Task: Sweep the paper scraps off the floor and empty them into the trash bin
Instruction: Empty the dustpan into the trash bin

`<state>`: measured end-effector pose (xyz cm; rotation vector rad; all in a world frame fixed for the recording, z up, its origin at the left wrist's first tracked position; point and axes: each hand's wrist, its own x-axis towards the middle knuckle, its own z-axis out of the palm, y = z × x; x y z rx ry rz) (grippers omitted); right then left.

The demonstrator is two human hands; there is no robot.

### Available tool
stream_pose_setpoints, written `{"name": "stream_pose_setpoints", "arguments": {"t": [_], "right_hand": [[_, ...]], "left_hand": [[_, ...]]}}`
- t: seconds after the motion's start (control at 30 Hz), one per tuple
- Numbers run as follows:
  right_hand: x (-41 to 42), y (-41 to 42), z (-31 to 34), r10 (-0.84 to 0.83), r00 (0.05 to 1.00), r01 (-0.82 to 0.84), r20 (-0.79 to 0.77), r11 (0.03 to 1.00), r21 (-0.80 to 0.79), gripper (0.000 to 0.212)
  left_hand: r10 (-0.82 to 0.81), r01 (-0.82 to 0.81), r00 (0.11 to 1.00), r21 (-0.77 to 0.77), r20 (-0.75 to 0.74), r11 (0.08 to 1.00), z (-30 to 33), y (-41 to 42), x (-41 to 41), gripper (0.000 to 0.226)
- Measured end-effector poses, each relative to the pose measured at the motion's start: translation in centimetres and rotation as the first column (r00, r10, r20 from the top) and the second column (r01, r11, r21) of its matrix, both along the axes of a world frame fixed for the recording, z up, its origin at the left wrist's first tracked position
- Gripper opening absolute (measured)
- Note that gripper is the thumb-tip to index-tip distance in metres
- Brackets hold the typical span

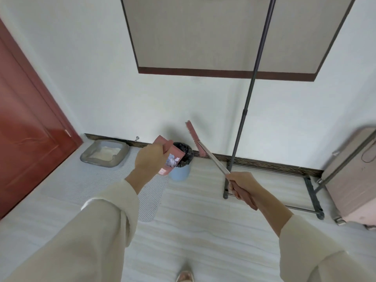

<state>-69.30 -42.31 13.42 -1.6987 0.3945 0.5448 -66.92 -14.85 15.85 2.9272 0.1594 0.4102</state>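
— Listing containers: trash bin [181, 174], blue, black liner, against the wall. Contents?
— Cannot tell. Pink dustpan [173, 157], tilted over the bin's rim, holds paper scraps [172, 161]; left hand [149, 161] grips its handle.
— Other items?
— Broom [195, 140], raised right of the bin, right hand [243, 189] wrapped round its handle. Grey litter tray [104, 152], left of the bin, pale granules inside.

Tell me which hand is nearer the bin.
Left. The left hand holds the dustpan right beside the bin; the right hand grips the broom farther off.
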Motion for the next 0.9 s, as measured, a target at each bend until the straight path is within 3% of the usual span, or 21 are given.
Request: {"name": "stream_pose_setpoints", "arguments": {"t": [0.13, 0.3, 0.5, 0.63, 0.9], "right_hand": [[5.9, 2.4, -0.5, -0.082, 0.995, 0.082, -0.056, 0.997, 0.0, 0.013], [10.3, 2.8, -2.5, -0.156, 0.98, 0.157, -0.123, 0.988, -0.004, 0.008], [13.6, 2.0, -5.0, -0.182, 0.964, 0.18, -0.191, 0.983, -0.03, 0.015], [14.9, 1.2, -6.5, -0.169, 0.954, 0.169, -0.247, 0.985, -0.02, 0.012], [16.0, -0.2, -7.4, -0.089, 0.962, 0.102, -0.256, 0.994, 0.035, 0.012]], "left_hand": [[-0.212, 0.21, 0.977, 0.271, -0.021, 0.939, -0.9, 3.0, 7.4, 0.044], [-0.342, 0.411, 0.911, 0.564, -0.231, 0.716, -2.9, 3.6, 14.4, 0.044], [-0.364, 0.679, 0.73, 0.558, -0.578, 0.477, -7.3, 1.8, 16.6, 0.014], [-0.313, 0.738, 0.66, 0.512, -0.683, 0.439, -10.0, -0.7, 16.8, 0.017], [-0.276, 0.752, 0.641, 0.514, -0.717, 0.413, -11.0, -2.8, 17.8, 0.018]]}}
